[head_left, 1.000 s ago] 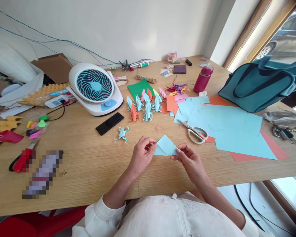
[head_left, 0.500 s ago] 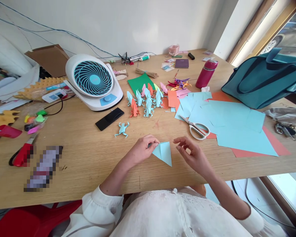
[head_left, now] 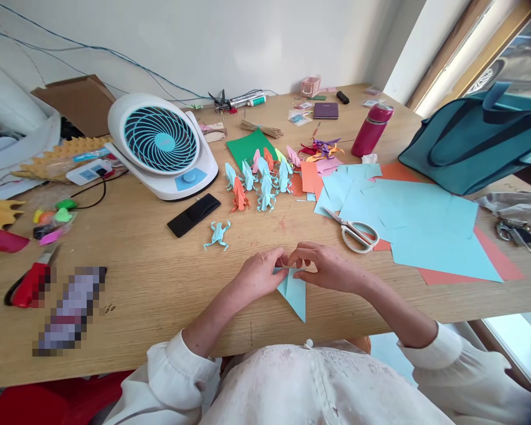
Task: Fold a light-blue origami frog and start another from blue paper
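Note:
A folded piece of light blue paper [head_left: 295, 293] lies low over the table near its front edge, one pointed corner toward me. My left hand [head_left: 262, 271] pinches its upper left part. My right hand [head_left: 321, 267] grips the top edge from the other side, thumb below and fingers bent over it. Both sets of fingertips nearly meet and cover the upper part of the paper. Beyond my left hand sits a light blue origami frog [head_left: 217, 235]. Farther back stands a cluster of several folded paper frogs [head_left: 265, 192] in blue, orange, pink and green.
Scissors [head_left: 357, 235] lie right of my hands beside light blue sheets [head_left: 429, 212]. A black phone-like slab [head_left: 193, 215] and a fan [head_left: 168, 147] are at the left. Behind the sheets stand a magenta bottle [head_left: 371, 131] and a teal bag [head_left: 464, 141]. A red-handled knife [head_left: 32, 283] lies far left.
My right hand has moved left and taken hold of the paper's top edge, beside my left hand. The paper's point has shifted slightly toward me.

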{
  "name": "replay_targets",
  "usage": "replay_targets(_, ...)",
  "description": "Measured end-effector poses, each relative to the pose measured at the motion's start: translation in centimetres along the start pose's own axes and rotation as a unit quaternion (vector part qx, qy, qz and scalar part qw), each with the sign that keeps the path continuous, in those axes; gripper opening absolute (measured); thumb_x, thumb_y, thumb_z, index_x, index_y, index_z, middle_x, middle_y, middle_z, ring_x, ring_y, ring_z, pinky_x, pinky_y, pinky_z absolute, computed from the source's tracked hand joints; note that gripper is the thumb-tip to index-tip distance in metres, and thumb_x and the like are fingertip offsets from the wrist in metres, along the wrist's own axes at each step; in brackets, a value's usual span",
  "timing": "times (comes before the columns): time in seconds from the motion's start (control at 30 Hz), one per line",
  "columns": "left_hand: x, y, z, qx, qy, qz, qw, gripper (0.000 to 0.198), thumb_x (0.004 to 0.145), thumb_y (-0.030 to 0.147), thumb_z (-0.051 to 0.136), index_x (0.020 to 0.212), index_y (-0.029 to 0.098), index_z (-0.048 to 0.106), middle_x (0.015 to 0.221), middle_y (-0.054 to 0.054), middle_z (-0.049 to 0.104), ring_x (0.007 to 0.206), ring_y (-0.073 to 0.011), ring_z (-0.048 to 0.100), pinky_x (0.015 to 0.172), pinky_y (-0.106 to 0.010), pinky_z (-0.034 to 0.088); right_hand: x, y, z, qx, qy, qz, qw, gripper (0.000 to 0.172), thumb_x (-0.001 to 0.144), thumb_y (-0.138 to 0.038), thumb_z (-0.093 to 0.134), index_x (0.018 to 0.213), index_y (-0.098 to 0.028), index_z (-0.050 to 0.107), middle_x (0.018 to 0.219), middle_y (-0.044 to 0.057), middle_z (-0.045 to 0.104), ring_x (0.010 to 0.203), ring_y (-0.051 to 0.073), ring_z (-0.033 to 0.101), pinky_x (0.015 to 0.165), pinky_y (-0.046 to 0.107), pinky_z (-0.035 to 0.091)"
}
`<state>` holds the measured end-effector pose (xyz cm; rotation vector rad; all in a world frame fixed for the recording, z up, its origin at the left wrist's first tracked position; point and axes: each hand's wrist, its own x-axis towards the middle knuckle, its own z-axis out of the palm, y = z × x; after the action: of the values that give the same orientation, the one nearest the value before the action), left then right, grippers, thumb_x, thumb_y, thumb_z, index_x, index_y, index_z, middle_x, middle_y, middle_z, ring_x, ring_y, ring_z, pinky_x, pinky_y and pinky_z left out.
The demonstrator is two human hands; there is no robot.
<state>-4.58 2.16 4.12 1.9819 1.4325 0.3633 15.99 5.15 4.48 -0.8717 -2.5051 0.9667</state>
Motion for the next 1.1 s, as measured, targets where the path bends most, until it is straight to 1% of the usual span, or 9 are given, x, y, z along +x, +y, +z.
replay_targets(0.17, 0.3, -0.6, 0.7, 0.007, -0.008, 0.0, 1.0, 0.008, 0.082, 0.021, 0.062, 0.089, 0.022, 0.059, 0.092, 0.0, 0.071, 0.086, -0.0185, 0.067, 0.072, -0.028, 0.048, 0.8, 0.7, -0.3, 0.015, -0.051, 0.002, 0.999, 0.007, 0.083, -0.011, 0.063, 0.087, -0.017, 0.064, 0.09, 0.003, 0.06, 0.072, 0.011, 0.056, 0.066, 0.024, 0.041)
replay_targets(0.27, 0.4, -1.2, 1.3, 0.053, 0.024, 0.048, 0.997, 0.008, 0.08, 0.015, 0.063, 0.084, 0.02, 0.059, 0.09, -0.002, 0.068, 0.089, -0.0201, 0.063, 0.077, -0.031, 0.047, 1.1, 1.2, -0.3, 0.043, -0.068, -0.001, 0.997, 0.01, 0.083, -0.009, 0.059, 0.085, -0.017, 0.063, 0.087, 0.001, 0.061, 0.069, 0.01, 0.054, 0.064, 0.022, 0.04)
replay_targets(0.37, 0.3, -2.0, 1.9, 0.062, 0.046, 0.11, 0.991, 0.014, 0.077, 0.006, 0.06, 0.082, 0.019, 0.06, 0.09, -0.003, 0.064, 0.092, -0.0201, 0.059, 0.082, -0.033, 0.046, 1.3, 1.6, -0.4, 0.058, -0.091, 0.029, 0.994, 0.011, 0.081, -0.009, 0.056, 0.085, -0.017, 0.063, 0.074, -0.002, 0.061, 0.062, 0.009, 0.051, 0.06, 0.021, 0.037)
replay_targets(0.53, 0.2, -2.9, 2.3, -0.01, -0.022, 0.174, 0.984, 0.023, 0.081, 0.001, 0.049, 0.083, 0.018, 0.064, 0.086, -0.003, 0.062, 0.082, -0.0157, 0.06, 0.074, -0.027, 0.047, 2.0, 1.9, -1.2, 0.099, -0.201, 0.05, 0.973, 0.007, 0.084, -0.019, 0.054, 0.087, -0.018, 0.061, 0.068, -0.004, 0.056, 0.059, 0.009, 0.047, 0.057, 0.022, 0.034)
replay_targets(0.73, -0.2, -2.6, 1.3, -0.01, -0.064, 0.188, 0.98, 0.038, 0.076, -0.004, 0.041, 0.092, 0.018, 0.067, 0.098, -0.006, 0.061, 0.093, -0.0168, 0.059, 0.084, -0.03, 0.048, 3.3, 2.1, -2.2, 0.078, -0.319, 0.042, 0.944, 0.02, 0.083, -0.029, 0.059, 0.099, -0.02, 0.068, 0.078, -0.001, 0.061, 0.068, 0.013, 0.053, 0.061, 0.025, 0.035)
replay_targets(0.87, -0.7, -1.9, 0.4, 0.016, -0.096, 0.177, 0.979, 0.033, 0.081, 0.002, 0.046, 0.098, 0.019, 0.068, 0.102, -0.006, 0.061, 0.099, -0.0191, 0.058, 0.09, -0.033, 0.047, 3.8, 1.7, -2.3, 0.008, -0.36, 0.041, 0.932, 0.025, 0.081, -0.028, 0.061, 0.103, -0.021, 0.071, 0.086, 0.002, 0.065, 0.072, 0.015, 0.054, 0.064, 0.027, 0.034)
replay_targets(0.97, -1.0, -1.3, 0.1, 0.036, -0.114, 0.167, 0.979, 0.018, 0.085, 0.017, 0.058, 0.099, 0.02, 0.068, 0.104, -0.007, 0.059, 0.102, -0.0221, 0.056, 0.092, -0.038, 0.046, 4.1, 1.2, -2.3, -0.043, -0.363, 0.053, 0.929, 0.026, 0.08, -0.027, 0.06, 0.102, -0.023, 0.073, 0.092, 0.003, 0.065, 0.075, 0.017, 0.055, 0.065, 0.029, 0.034)
replay_targets(1.03, -1.1, -1.1, 0.2, 0.045, -0.112, 0.159, 0.98, 0.017, 0.084, 0.031, 0.066, 0.099, 0.022, 0.068, 0.103, -0.006, 0.058, 0.102, -0.0231, 0.056, 0.091, -0.039, 0.045, 4.2, 1.0, -2.5, -0.064, -0.362, 0.056, 0.928, 0.024, 0.079, -0.026, 0.059, 0.098, -0.024, 0.073, 0.094, 0.004, 0.065, 0.075, 0.017, 0.055, 0.064, 0.029, 0.033)
replay_targets(1.1, -1.1, -1.0, 0.7, 0.056, -0.096, 0.15, 0.982, 0.02, 0.083, 0.036, 0.069, 0.098, 0.023, 0.068, 0.102, -0.005, 0.058, 0.101, -0.023, 0.055, 0.09, -0.039, 0.045, 4.0, 1.0, -2.8, -0.072, -0.358, 0.053, 0.929, 0.02, 0.078, -0.025, 0.059, 0.092, -0.024, 0.073, 0.094, 0.004, 0.063, 0.074, 0.017, 0.054, 0.064, 0.029, 0.034)
